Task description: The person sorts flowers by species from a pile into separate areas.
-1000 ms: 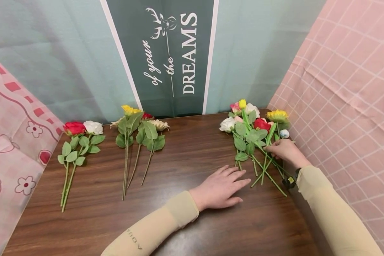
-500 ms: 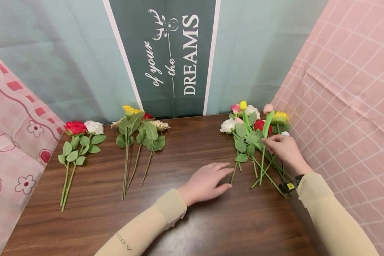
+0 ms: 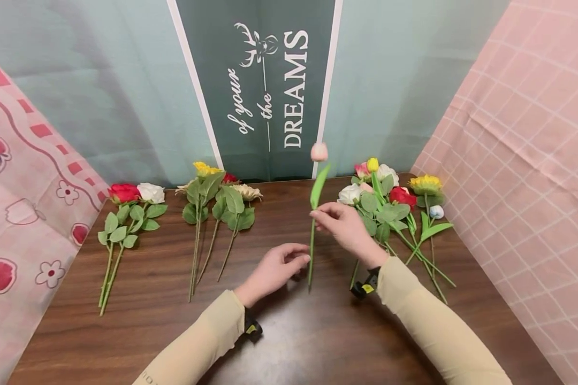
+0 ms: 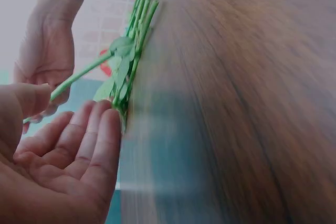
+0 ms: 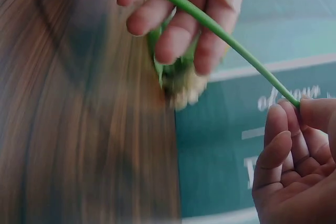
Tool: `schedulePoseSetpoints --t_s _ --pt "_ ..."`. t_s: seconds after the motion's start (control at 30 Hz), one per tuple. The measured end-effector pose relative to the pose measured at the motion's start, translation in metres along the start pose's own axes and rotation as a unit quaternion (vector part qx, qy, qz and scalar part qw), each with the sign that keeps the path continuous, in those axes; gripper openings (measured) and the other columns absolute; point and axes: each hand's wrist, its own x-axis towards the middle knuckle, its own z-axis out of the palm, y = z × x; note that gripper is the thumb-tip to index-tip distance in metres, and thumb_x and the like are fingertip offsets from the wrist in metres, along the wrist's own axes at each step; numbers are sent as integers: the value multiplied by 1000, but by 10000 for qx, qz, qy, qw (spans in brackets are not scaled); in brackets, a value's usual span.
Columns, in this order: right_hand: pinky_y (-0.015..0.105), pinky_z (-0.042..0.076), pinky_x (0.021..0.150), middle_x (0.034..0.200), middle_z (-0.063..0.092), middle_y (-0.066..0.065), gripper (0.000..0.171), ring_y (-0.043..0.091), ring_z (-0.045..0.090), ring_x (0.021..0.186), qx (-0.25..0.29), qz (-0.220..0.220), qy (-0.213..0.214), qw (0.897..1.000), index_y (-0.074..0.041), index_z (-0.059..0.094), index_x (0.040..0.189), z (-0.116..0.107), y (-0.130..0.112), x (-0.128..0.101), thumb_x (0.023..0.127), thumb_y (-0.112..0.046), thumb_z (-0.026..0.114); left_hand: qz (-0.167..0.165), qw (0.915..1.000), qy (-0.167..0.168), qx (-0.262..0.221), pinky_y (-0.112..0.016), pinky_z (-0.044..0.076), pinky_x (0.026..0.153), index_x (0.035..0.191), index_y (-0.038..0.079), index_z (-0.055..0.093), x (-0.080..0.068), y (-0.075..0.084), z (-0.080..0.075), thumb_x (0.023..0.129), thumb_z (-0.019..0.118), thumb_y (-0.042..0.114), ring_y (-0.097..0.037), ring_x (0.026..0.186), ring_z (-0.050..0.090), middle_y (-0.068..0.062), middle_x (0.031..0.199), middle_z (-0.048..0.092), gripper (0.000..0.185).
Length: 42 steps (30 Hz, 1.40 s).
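My right hand (image 3: 336, 222) pinches the green stem of a pink tulip (image 3: 319, 152) and holds it upright over the middle of the brown table (image 3: 318, 337). The stem's lower end hangs near the tabletop. My left hand (image 3: 275, 266) is just left of the stem, fingers loosely extended, with a fingertip at the stem. In the left wrist view the left palm (image 4: 68, 156) lies open with the stem (image 4: 84, 74) passing by the thumb. In the right wrist view the right fingers (image 5: 178, 19) curl round the stem (image 5: 231, 38), which reaches the left hand (image 5: 294, 156).
A pile of mixed flowers (image 3: 390, 200) lies at the back right. Three stems (image 3: 217, 203) lie at the back centre-left, and a red and a white rose (image 3: 130, 206) at the far left. Cloth backdrops wall in the table on three sides.
The right hand has lifted the pink tulip out of the right pile and carried it left to the table's middle. The left hand has left the tabletop and moved up to the stem.
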Motion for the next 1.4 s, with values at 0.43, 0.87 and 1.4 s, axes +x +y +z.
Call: schedulePoseSetpoints --t_s 0.43,0.87,1.4 --pt "39 60 72 90 74 9 26 44 68 88 708 15 -474 9964 -2 74 104 59 -26 8 95 -27 75 85 9966 412 -702 -33 62 73 120 -8 66 -25 -10 -24 101 64 7 -30 88 73 -27 105 71 25" --pt "36 61 67 94 72 25 22 23 69 69 791 1044 -717 9888 6 69 109 62 -1 48 95 -10 73 500 9448 1084 3050 -43 50 101 151 11 50 -47 -12 -47 101 66 38 -23 122 59 -9 138 59 59" --pt "31 61 58 76 69 13 12 15 67 58 -382 1676 -998 9801 7 71 97 59 44 65 94 -5 74 765 9013 807 4187 -51 40 112 153 12 47 -57 -21 -61 100 65 39 -30 138 47 -9 150 51 62"
